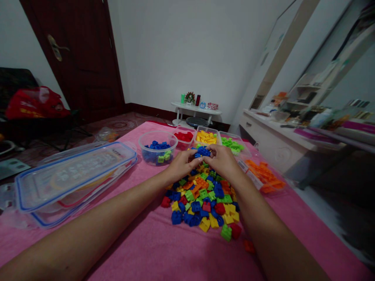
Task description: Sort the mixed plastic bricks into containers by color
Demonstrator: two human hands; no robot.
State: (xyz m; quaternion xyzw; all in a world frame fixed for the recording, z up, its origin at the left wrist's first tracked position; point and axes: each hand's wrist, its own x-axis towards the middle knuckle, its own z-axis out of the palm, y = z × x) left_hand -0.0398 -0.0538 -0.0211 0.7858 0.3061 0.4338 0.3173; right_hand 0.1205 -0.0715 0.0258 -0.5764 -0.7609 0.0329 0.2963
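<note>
While clear plastic tubs [144, 146] at the pink bed's [175, 253] far edge held sorted colours, your left hand [182, 164] and right hand [225, 160] pinched blue plastic bricks [203, 151]; a big mixed-colour pile [205, 201] lay unsorted.

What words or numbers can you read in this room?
No text reads clearly.
Red bag: yellow print, too blurred.
Clear lid: raised marks, unreadable.
Small box on the white table: too small.
Blue bricks between left hand and right hand: no writing.
</note>
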